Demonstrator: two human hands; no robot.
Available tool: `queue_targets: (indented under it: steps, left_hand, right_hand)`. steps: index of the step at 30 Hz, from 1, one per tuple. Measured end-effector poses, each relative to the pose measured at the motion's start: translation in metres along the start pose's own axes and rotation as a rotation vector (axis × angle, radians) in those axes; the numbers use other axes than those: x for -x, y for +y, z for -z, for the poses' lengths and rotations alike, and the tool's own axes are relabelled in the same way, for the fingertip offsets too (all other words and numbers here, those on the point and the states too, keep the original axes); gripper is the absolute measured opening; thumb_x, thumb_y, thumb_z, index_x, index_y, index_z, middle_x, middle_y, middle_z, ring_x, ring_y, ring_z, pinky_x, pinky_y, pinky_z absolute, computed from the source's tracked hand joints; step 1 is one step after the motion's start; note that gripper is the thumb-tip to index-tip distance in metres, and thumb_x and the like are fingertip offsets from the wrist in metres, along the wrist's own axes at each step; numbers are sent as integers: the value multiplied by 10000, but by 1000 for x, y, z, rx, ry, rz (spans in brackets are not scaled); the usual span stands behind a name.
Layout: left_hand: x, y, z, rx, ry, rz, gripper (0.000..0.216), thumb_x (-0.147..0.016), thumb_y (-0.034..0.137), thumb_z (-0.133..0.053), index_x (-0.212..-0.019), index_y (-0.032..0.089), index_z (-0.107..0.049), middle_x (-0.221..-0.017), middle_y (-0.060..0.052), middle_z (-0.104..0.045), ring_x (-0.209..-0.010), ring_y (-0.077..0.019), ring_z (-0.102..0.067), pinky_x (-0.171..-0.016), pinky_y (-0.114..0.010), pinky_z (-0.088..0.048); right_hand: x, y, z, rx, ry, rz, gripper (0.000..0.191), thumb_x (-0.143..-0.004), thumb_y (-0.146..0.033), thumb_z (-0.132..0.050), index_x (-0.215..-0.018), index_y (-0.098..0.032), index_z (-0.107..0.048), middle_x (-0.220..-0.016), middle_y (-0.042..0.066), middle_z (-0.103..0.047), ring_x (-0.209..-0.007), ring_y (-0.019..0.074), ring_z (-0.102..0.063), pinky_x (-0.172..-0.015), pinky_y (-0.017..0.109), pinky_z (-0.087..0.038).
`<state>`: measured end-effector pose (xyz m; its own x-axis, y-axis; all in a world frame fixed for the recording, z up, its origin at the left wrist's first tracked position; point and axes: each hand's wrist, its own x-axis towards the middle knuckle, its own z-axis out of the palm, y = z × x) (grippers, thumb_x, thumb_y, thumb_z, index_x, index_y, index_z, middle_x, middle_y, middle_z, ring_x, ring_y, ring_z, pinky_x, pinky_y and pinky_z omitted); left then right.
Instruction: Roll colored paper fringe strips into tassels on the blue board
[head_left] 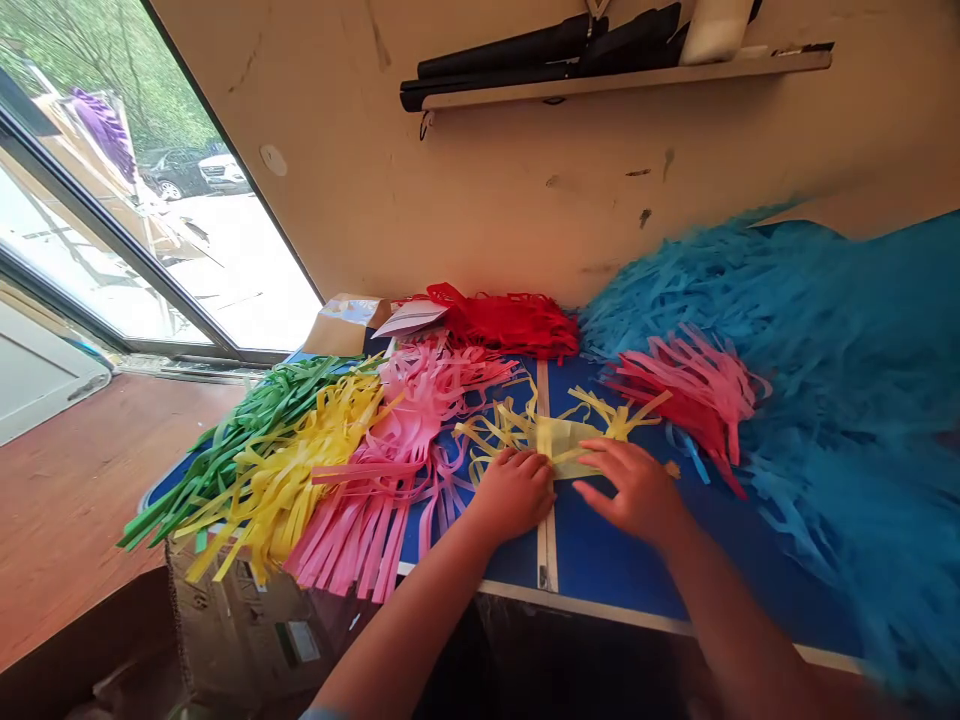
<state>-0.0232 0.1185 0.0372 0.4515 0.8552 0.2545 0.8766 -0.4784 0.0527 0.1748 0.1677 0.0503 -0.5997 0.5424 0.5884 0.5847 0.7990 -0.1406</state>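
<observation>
A pale yellow tissue-paper tassel [564,440] lies on the blue table, its plain middle flat and its cut strips spread to both sides. My left hand [519,488] rests at the left part of that middle, its fingers curled together on the paper; the fingertips are partly hidden. To the right, my right hand [634,488] is open, thumb and fingers apart, with the fingertips over the paper's right part. Close on the left are pink tissue tassels [409,400], and beyond the right hand lies a pink and red tassel bundle [694,395].
Yellow tassels [315,460] and green tassels [251,435] hang over the table's left end. Red tassels [510,322] lie at the wall. A big blue fringe heap [817,400] covers the right side. A cardboard box [240,620] stands below; a shelf [630,80] juts out above.
</observation>
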Motion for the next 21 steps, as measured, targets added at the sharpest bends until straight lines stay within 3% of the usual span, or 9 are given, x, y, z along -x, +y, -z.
queue_targets:
  steps: [2,4,6,8,10,14,16,18,21]
  left_hand:
    - [-1,-1,0,-7,-18,9,198,-853,239,-503,-1025,182,-583,-1051,-58,-630,-1019,-203,-559,-878,-352,-399]
    - [-1,-4,-1,-16,-14,27,163,-854,193,-497,-976,187,-605,-976,-53,-655,-946,-193,-594,-822,-339,-428]
    - [-1,-6,-2,-24,19,69,149,-855,179,-491,-927,188,-621,-906,-52,-670,-863,-188,-620,-766,-331,-450]
    - [-1,-7,-3,-31,83,113,164,-864,172,-467,-900,188,-626,-886,-52,-679,-862,-192,-627,-768,-337,-457]
    - [1,-7,-3,-29,206,158,192,-873,161,-438,-908,193,-623,-919,-45,-685,-967,-200,-607,-838,-354,-441]
    - [4,-5,0,-9,449,209,220,-880,153,-412,-957,209,-610,-966,-18,-688,-1116,-194,-537,-922,-368,-403]
    - [5,-4,0,-7,471,190,222,-880,155,-414,-966,214,-610,-974,-10,-689,-1130,-190,-529,-934,-368,-397]
    - [4,-3,1,-9,456,164,222,-883,163,-416,-976,218,-610,-997,-5,-685,-1142,-190,-520,-949,-371,-388]
    - [3,-4,-1,-22,425,135,224,-893,178,-414,-990,225,-610,-1027,-2,-678,-1142,-189,-520,-954,-370,-387]
  right_hand:
    - [-2,-13,-3,-71,-84,114,182,-785,-318,-543,-902,-197,-613,-989,77,-636,-902,197,-574,-810,358,-434]
    - [-2,-26,-5,-79,-43,234,128,-787,-297,-527,-764,-191,-595,-826,63,-634,-795,185,-565,-753,352,-429]
    - [0,-40,-9,-64,11,407,201,-800,-269,-488,-618,-199,-536,-636,30,-569,-663,160,-523,-681,333,-410]
    - [2,-51,-14,-61,1,549,263,-806,-259,-456,-551,-205,-492,-536,5,-498,-572,143,-466,-622,318,-384]
    - [3,-55,-22,-85,-57,565,284,-814,-250,-432,-539,-205,-487,-515,1,-479,-533,134,-439,-570,304,-362]
    - [-1,-44,-34,-92,-114,206,219,-833,-227,-410,-713,-174,-585,-707,59,-595,-692,167,-537,-621,302,-419]
    - [-3,-36,-39,-85,-145,18,220,-821,-244,-441,-947,-154,-597,-942,108,-617,-910,220,-551,-767,355,-450]
    - [-5,-28,-45,-132,-186,-106,345,-805,-280,-471,-1122,-158,-534,-1102,128,-576,-1054,254,-507,-873,410,-428]
    - [-7,-14,-55,-249,-149,-306,416,-798,-317,-465,-1186,-169,-484,-1157,137,-542,-1114,264,-482,-902,433,-423]
